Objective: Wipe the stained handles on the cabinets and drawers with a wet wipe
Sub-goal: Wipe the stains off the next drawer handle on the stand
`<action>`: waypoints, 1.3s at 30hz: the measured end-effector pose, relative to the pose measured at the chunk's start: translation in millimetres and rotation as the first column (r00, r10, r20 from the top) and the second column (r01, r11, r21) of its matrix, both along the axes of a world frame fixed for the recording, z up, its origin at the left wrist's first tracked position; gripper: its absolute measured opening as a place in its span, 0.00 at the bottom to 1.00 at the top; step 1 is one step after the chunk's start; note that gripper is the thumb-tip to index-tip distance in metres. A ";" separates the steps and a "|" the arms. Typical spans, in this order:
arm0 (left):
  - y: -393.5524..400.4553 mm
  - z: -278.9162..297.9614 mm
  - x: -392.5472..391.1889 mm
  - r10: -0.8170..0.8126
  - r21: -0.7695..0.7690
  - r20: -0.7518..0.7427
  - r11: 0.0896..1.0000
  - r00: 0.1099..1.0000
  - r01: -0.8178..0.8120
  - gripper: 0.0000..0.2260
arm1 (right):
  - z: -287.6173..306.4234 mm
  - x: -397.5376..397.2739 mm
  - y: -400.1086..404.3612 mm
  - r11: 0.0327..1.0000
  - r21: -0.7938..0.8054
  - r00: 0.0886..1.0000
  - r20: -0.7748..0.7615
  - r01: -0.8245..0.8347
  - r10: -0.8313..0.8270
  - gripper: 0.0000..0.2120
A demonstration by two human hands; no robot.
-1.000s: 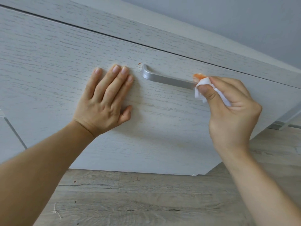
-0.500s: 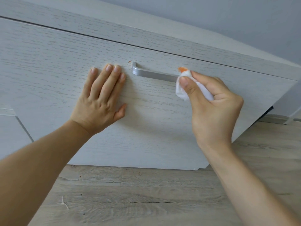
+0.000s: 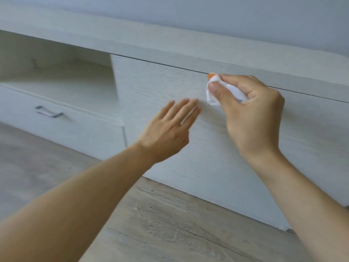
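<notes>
Since the earlier frames your view has swung left, so an open shelf and a lower drawer now fill the upper left and left of the picture, and the handle you were wiping no longer shows clearly.

At the left edge sits the lower drawer (image 3: pixel 62 118) with its metal handle (image 3: pixel 48 111); blur hides whether it carries any stain. Near the centre, your left hand (image 3: pixel 170 127) lies with fingers straight and together, holding nothing, against or just off the cabinet door (image 3: pixel 188 157); the blur keeps me from saying which. A pale streak beside its fingertips may be the wiped handle, but I cannot tell.

Right of centre, your right hand (image 3: pixel 251 110) pinches the wet wipe (image 3: pixel 215 91) between thumb and curled fingers, up near the door's top seam. The wipe has an orange smear (image 3: pixel 211 75) at its upper tip.

You seem to be finishing this door's handle and turning toward the next one. The next move likely calls for folding the wipe to a clean face, then carrying it down and left to the drawer handle.
</notes>
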State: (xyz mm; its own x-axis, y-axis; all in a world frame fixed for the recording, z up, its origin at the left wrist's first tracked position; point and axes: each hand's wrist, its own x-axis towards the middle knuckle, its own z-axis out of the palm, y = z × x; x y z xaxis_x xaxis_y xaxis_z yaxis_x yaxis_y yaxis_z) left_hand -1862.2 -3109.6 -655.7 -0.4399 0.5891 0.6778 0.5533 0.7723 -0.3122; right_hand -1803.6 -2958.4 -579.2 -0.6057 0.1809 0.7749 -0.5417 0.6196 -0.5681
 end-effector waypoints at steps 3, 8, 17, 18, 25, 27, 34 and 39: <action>-29.1 7.7 10.6 0.037 -0.127 0.052 0.991 0.998 -0.030 0.26 | 1.9 -6.3 -17.7 0.997 0.011 0.997 0.026 -0.079 0.079 0.07; -76.2 16.9 14.3 0.197 -0.189 0.059 0.965 0.979 -0.183 0.24 | 9.9 -12.2 -41.8 0.963 0.126 0.960 0.182 -0.236 0.212 0.06; -203.1 -19.6 -48.3 0.285 -0.250 0.094 0.934 0.954 -0.255 0.23 | -22.5 -68.3 -147.0 0.940 0.206 0.939 0.270 -0.271 0.212 0.07; -222.6 -25.7 -58.1 0.282 -0.259 0.106 0.934 0.953 -0.247 0.22 | -31.0 -75.4 -162.7 0.943 0.201 0.939 0.275 -0.265 0.205 0.06; -378.5 -61.4 -134.7 0.297 -0.252 0.239 0.938 0.924 -0.236 0.22 | -87.6 -135.2 -290.1 0.955 0.185 0.894 0.427 -0.233 0.135 0.06; -419.7 -69.9 -157.3 0.298 -0.189 0.275 0.949 0.914 -0.252 0.22 | -97.9 -151.5 -327.1 0.956 0.184 0.885 0.450 -0.228 0.125 0.06; -511.9 -131.1 -226.1 0.133 0.011 0.154 0.991 0.979 -0.136 0.23 | -117.4 -196.2 -407.9 0.977 0.161 0.882 0.468 -0.140 0.049 0.05; -514.5 -173.7 -254.3 0.007 0.106 -0.014 0.994 1.000 -0.005 0.26 | -119.1 -213.6 -426.4 0.972 0.231 0.875 0.479 -0.052 -0.067 0.05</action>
